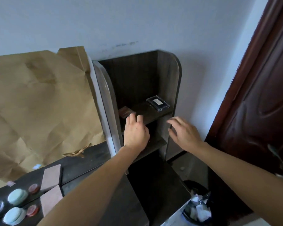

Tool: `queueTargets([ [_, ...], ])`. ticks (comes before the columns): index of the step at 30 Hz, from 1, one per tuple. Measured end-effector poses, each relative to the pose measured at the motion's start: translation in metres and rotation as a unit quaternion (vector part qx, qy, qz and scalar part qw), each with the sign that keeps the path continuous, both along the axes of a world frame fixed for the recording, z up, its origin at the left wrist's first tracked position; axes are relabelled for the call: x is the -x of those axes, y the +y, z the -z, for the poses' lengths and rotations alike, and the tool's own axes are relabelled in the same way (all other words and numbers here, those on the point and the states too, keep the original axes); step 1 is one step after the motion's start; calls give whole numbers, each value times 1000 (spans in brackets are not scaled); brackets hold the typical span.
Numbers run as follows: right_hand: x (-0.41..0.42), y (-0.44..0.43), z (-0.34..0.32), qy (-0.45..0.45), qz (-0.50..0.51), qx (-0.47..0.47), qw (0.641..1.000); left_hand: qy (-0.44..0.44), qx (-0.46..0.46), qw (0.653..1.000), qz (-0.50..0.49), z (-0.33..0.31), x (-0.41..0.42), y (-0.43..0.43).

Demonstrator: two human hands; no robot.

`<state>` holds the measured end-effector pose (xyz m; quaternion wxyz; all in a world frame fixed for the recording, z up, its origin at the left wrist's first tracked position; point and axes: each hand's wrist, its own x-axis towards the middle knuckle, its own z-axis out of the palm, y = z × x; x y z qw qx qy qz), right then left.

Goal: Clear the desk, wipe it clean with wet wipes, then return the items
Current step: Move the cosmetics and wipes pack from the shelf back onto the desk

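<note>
A dark wooden shelf unit (169,75) stands against the wall beside the dark desk (88,160). On its upper shelf lie a clear plastic case (158,103) at the right and a reddish-brown flat box (124,111) at the left. My left hand (135,131) reaches over the shelf's front edge, fingers extended near the reddish box, holding nothing. My right hand (184,132) hovers open in front of the shelf's right side panel, empty. On the desk's left lie pale green round cases (17,197), small red discs (33,188) and a pink folded card (50,178).
Crumpled brown paper (39,101) covers the wall area behind the desk. A dark red door (259,95) with a handle stands at the right. A bin (197,207) lined in black and holding white waste sits on the floor below the shelf.
</note>
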<state>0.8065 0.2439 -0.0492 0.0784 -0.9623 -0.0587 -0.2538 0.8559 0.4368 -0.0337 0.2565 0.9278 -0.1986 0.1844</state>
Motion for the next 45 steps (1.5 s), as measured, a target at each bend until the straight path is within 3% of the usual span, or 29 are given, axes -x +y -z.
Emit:
queueTargets([
  [5, -63, -9, -31, -24, -5, -16, 1000, 98, -64, 989, -86, -6, -58, -18],
  [7, -84, -8, -33, -4, -7, -24, 1000, 124, -106, 980, -114, -2, -72, -17],
  [11, -116, -7, -24, 52, 0, -23, 998, 183, -106, 966, -151, 7, -85, -19],
  [15, -126, -5, -5, 116, -1, -12, 993, 169, -134, 964, -154, 9, -85, -19],
  [22, -113, -17, 8, 27, -78, -30, 996, 99, -129, 977, -139, 15, -62, -22],
  [27, -102, -34, 8, 77, -128, -70, 986, 108, -85, 977, -161, 8, -42, -35],
  [31, -99, -42, -1, 94, -135, -50, 985, 133, -151, 966, -160, 7, -31, -31],
  [38, -84, -51, 3, 88, -156, -74, 981, 62, -145, 968, -196, 16, 19, -37],
  [43, -49, -40, 36, 39, -222, -100, 969, 138, -45, 962, -231, 45, 71, -17],
  [45, -33, -28, 50, 47, -261, -125, 956, 168, -45, 950, -261, 55, 91, 1],
])
